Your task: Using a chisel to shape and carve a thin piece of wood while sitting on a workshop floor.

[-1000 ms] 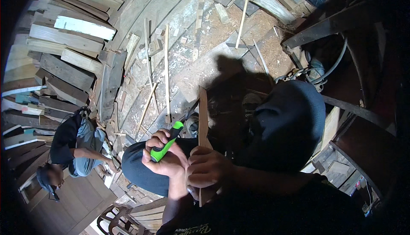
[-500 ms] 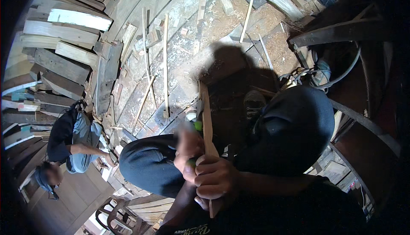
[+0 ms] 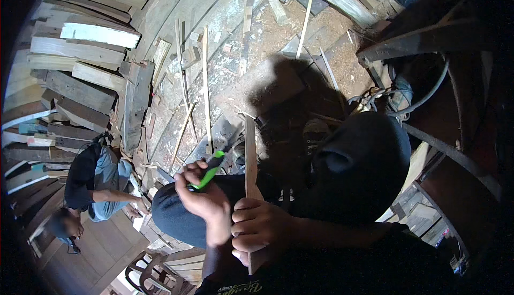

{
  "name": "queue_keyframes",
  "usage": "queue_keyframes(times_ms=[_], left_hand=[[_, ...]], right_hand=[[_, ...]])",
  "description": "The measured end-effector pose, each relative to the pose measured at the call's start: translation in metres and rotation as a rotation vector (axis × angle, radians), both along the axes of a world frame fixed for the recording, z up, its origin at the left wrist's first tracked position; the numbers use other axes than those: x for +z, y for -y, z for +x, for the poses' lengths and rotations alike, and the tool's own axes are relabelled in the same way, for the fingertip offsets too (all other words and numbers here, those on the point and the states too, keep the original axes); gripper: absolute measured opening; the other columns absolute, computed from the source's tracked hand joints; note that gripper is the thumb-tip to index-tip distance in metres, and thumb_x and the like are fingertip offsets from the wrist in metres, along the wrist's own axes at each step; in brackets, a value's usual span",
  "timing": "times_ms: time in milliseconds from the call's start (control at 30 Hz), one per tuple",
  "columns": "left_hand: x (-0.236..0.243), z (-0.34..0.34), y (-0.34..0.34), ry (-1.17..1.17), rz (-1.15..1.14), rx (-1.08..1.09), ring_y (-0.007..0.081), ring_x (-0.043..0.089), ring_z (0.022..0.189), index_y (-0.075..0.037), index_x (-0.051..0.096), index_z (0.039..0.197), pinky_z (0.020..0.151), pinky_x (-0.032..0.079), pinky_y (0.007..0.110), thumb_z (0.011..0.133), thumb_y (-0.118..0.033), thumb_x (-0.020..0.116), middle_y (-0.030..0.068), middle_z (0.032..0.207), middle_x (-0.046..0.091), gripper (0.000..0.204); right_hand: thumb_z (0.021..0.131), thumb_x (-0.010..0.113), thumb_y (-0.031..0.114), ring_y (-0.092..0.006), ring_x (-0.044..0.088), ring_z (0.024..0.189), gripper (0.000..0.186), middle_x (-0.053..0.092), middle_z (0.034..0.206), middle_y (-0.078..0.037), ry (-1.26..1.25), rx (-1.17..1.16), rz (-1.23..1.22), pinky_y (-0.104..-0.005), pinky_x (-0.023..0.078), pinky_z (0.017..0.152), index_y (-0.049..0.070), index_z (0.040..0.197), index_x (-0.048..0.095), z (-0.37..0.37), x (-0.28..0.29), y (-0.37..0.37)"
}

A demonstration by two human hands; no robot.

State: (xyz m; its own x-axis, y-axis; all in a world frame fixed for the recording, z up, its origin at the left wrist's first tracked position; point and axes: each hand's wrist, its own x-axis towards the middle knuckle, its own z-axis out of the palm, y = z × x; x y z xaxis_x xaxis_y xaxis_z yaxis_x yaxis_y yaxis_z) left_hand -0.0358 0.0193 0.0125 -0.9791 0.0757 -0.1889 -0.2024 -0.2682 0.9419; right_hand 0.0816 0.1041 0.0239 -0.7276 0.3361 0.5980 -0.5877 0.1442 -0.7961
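Gripping knife [image 3: 210, 175] in left hand [image 3: 206, 197], clenching strip [image 3: 250, 158] in right hand [image 3: 259, 225]; apparently whittling, now probably calls for steadying strip, angling knife!

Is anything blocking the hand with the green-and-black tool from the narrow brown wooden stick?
Nothing visible is. The left hand, holding the green-and-black tool, is left of the narrow brown wooden stick; the dark trouser leg behind that gap seems lower. The right hand grips the stick.

Black printed top [image 3: 321, 268], dark trousers [image 3: 367, 158]
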Motion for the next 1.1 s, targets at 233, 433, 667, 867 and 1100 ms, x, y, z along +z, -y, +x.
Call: queue_keyframes(times_ms=[233, 433, 667, 867, 1100], left_hand=[[0.054, -0.032, -0.011, -0.036, 0.067, -0.136, 0.0205, 0.042, 0.075, -0.006, 0.043, 0.066, 0.076, 0.036, 0.035, 0.096, -0.028, 0.049, 0.0028, 0.071, 0.039, 0.037], [0.055, -0.041, -0.039, -0.208, 0.093, -0.209, 0.0145, 0.044, 0.061, 0.0, 0.053, 0.074, 0.058, 0.04, 0.029, 0.093, -0.008, 0.052, 0.003, 0.069, 0.042, 0.021], [0.027, -0.047, -0.016, -0.042, 0.001, -0.242, 0.0133, 0.051, 0.059, -0.001, 0.053, 0.109, 0.052, 0.043, 0.026, 0.097, -0.02, 0.052, 0.0057, 0.086, 0.053, 0.023], [0.052, -0.034, -0.018, 0.138, 0.173, -0.36, 0.0115, 0.054, 0.058, -0.001, 0.055, 0.117, 0.05, 0.044, 0.025, 0.098, -0.032, 0.053, 0.0053, 0.084, 0.059, 0.037], [0.053, -0.038, 0.003, 0.062, 0.376, -0.276, 0.0147, 0.054, 0.059, 0.002, 0.056, 0.116, 0.051, 0.044, 0.027, 0.083, -0.008, 0.052, 0.0076, 0.08, 0.058, 0.035]], right_hand=[[0.076, 0.071, 0.016, -0.0214, 0.057, 0.071, 0.02, 0.053, 0.071, -0.003, -0.104, 0.056, 0.05, -0.0389, 0.046, 0.071, 0.01, 0.07, 0.053, 0.001, 0.026, -0.024], [0.098, 0.039, 0.035, -0.0106, 0.032, 0.057, 0.037, 0.036, 0.055, 0.004, -0.367, -0.527, -0.657, -0.0334, 0.029, 0.071, 0.019, 0.064, 0.034, 0.038, 0.09, -0.091], [0.099, 0.04, 0.025, -0.0118, 0.026, 0.056, 0.042, 0.024, 0.054, 0.002, -0.562, -0.323, -0.801, -0.0306, 0.03, 0.068, 0.017, 0.06, 0.028, 0.052, 0.124, -0.148], [0.098, 0.041, 0.027, -0.0126, 0.026, 0.053, 0.044, 0.023, 0.051, 0.002, -0.521, -0.1, -1.106, -0.0307, 0.031, 0.067, 0.016, 0.057, 0.028, 0.031, 0.093, -0.164], [0.098, 0.04, 0.027, -0.0121, 0.025, 0.051, 0.044, 0.022, 0.052, 0.002, -0.457, 0.047, -1.181, -0.0296, 0.03, 0.065, 0.016, 0.057, 0.029, 0.018, 0.081, -0.167]])
